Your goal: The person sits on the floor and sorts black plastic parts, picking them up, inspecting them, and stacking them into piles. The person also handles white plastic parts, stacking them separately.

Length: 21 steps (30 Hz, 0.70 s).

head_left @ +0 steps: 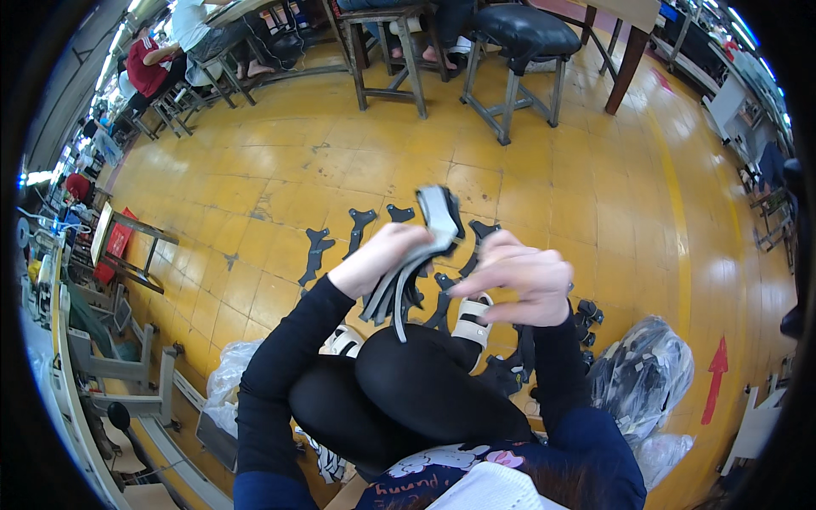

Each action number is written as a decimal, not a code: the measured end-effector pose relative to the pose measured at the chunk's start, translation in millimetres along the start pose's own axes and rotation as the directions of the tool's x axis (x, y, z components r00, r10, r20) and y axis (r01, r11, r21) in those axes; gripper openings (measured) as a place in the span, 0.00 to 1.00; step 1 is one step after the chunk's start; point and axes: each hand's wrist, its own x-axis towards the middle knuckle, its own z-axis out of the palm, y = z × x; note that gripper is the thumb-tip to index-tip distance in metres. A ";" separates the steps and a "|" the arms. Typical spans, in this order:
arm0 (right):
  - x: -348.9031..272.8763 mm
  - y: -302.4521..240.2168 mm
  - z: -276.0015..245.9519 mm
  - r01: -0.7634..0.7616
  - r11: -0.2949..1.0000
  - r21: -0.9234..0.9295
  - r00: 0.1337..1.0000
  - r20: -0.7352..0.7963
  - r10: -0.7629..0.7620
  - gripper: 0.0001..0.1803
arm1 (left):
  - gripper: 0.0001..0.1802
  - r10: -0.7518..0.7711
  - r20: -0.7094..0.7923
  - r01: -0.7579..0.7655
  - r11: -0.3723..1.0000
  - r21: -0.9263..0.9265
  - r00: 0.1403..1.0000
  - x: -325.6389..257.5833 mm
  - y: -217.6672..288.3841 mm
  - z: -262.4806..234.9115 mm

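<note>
My left hand (387,255) is closed around a bundle of grey and black strap-like cut pieces (436,217), held above my knees. The bundle's upper end bends over to the right, and its loose ends fan out below my fingers. Just right of it is my right hand (523,279), its fingers apart and a little blurred, with nothing visible in them. Beneath the hands, several black forked cut pieces (316,253) lie spread on the yellow floor (280,187). More black pieces (507,372) lie by my right shoe (472,321), partly hidden by my arm and leg.
A clear plastic bag of dark pieces (642,370) stands at my right; another clear bag (231,382) is at my left. Small black items (588,319) lie beyond my right forearm. Ahead are a padded black stool (523,38) and a wooden stool (387,51). Other people sit at far left.
</note>
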 end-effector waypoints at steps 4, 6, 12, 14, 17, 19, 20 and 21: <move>-22.2 1.8 24.7 0.026 0.881 0.473 0.638 -0.686 0.350 0.46 | 0.14 0.204 -0.111 -0.210 0.977 -0.047 0.973 -11.9 16.6 -5.5; -24.6 1.5 26.2 -0.019 0.790 0.613 0.492 -0.683 0.541 0.47 | 0.13 0.268 -0.065 -0.272 0.961 -0.045 0.961 -12.2 13.4 4.1; -53.0 34.0 28.3 -0.387 0.222 0.895 0.536 0.022 0.844 0.42 | 0.13 0.262 0.241 -0.345 0.832 0.435 0.935 -10.8 5.8 5.8; -43.6 30.9 33.1 -0.518 0.377 0.768 0.648 0.065 0.758 0.42 | 0.14 0.127 0.293 -0.278 0.779 0.561 0.948 -18.4 8.1 4.0; -26.2 20.9 27.7 -0.650 0.554 0.520 0.695 0.112 0.710 0.39 | 0.16 -0.008 0.346 -0.258 0.653 0.712 0.938 -21.0 11.8 7.5; -24.6 25.2 31.6 -0.749 0.504 0.431 0.615 0.167 0.771 0.32 | 0.21 -0.050 0.345 -0.265 0.541 0.798 0.937 -20.7 7.1 7.9; -24.8 25.3 31.8 -0.796 0.477 0.373 0.568 0.189 0.801 0.28 | 0.21 -0.008 0.335 -0.294 0.462 0.837 0.942 -19.4 5.5 10.4; -30.5 29.0 37.0 -0.794 0.429 0.430 0.519 0.111 0.848 0.19 | 0.22 0.034 0.329 -0.316 0.377 0.870 0.944 -18.4 4.5 12.4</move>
